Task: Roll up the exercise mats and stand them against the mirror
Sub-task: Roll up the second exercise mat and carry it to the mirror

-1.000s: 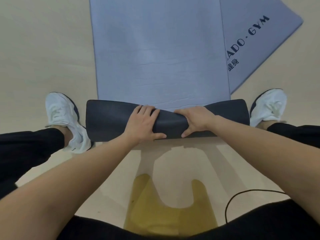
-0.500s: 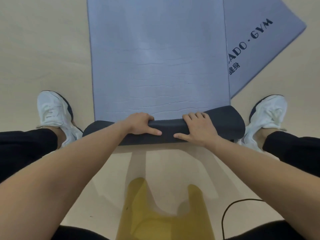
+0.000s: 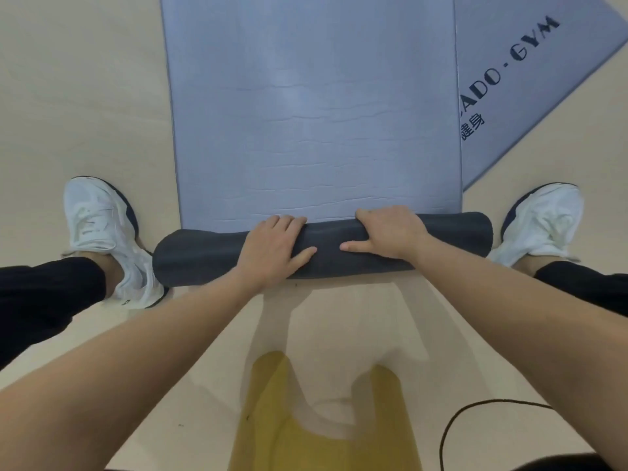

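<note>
— Where is the mat [image 3: 312,113]?
— Flat on the floor [image 3: 85,96], grey-blue side up. Its near end is wound into a dark roll [image 3: 452,236] lying crosswise between two white shoes [image 3: 102,232].
— And the hands?
— Both are on the middle of the roll, close together but not touching. The left hand [image 3: 275,246] and right hand [image 3: 390,232] each curl their fingers over its far side, thumbs on the near face.
— Anything else?
— A second mat [image 3: 543,79] lettered "GYM" lies partly under the first one's right edge. A black cable [image 3: 448,430] curves at lower right.
</note>
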The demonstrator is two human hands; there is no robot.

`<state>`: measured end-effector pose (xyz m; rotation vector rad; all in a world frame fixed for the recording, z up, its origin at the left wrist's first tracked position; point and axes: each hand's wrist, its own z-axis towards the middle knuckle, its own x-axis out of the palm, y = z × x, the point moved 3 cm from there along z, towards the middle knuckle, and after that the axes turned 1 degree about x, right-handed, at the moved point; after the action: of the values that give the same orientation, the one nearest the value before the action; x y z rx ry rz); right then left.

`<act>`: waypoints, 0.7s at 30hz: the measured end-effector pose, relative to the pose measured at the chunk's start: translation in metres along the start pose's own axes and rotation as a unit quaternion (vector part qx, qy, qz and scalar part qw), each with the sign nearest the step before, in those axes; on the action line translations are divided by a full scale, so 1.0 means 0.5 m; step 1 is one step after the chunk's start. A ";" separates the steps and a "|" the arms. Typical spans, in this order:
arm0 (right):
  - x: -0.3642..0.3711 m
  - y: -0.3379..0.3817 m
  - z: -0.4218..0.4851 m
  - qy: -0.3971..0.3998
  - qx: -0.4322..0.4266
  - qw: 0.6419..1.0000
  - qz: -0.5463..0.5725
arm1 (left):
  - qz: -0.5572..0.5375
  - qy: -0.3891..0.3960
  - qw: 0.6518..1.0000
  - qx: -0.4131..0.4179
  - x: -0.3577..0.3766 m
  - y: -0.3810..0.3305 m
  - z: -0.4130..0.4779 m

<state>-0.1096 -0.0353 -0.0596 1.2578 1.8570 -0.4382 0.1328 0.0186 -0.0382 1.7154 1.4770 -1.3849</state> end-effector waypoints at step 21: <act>0.027 0.018 -0.046 -0.262 -0.016 0.963 -0.052 | -0.065 0.159 0.984 0.051 -0.065 0.095 0.142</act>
<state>-0.1139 -0.0077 -0.0552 0.9095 1.4701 -0.7195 0.1530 -0.0701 -0.0469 2.0111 1.7405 -1.3168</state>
